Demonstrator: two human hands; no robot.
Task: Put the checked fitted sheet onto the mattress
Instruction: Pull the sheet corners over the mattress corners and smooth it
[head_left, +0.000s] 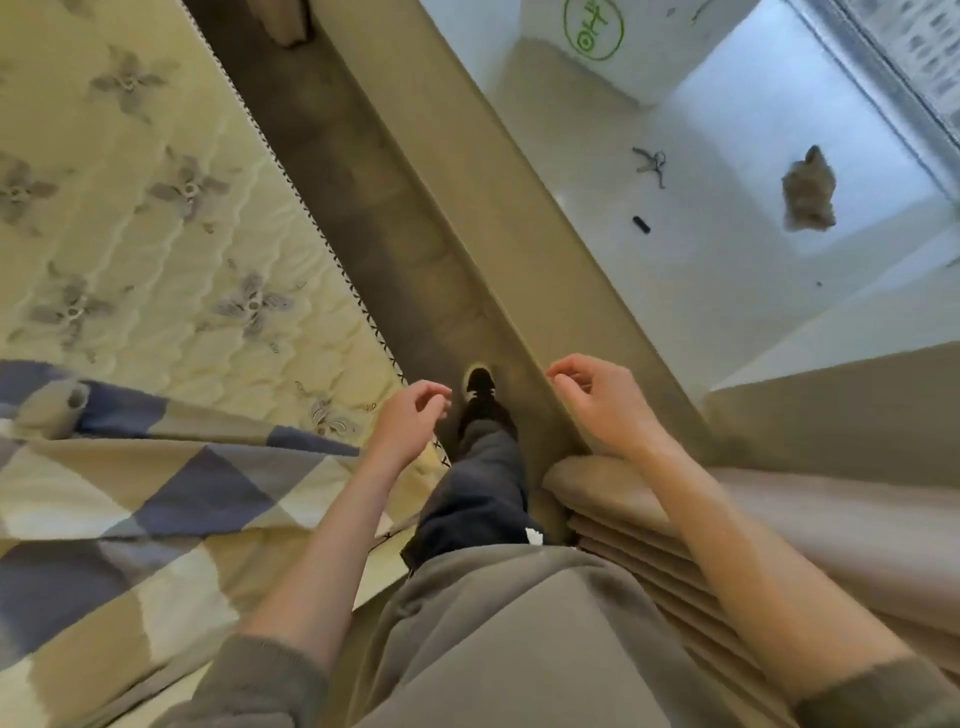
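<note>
The checked fitted sheet (130, 499), in blue, beige and cream squares, covers the near part of the mattress at the lower left. The bare quilted cream mattress (171, 223) with grey flower patterns stretches away at the upper left. My left hand (410, 410) hangs in the air past the mattress's right edge, fingers loosely curled, holding nothing. My right hand (597, 397) hovers over the narrow floor gap beside the window ledge, fingers also loosely curled and empty. Neither hand touches the sheet.
A narrow strip of brown floor (353, 208) runs between the mattress and a beige wall ledge (467, 171). My foot in a dark shoe (480, 389) stands in it. A white windowsill (701, 249) holds keys (652, 163), a small black object (642, 224) and a furry toy (808, 192). Pleated curtains (675, 545) hang at right.
</note>
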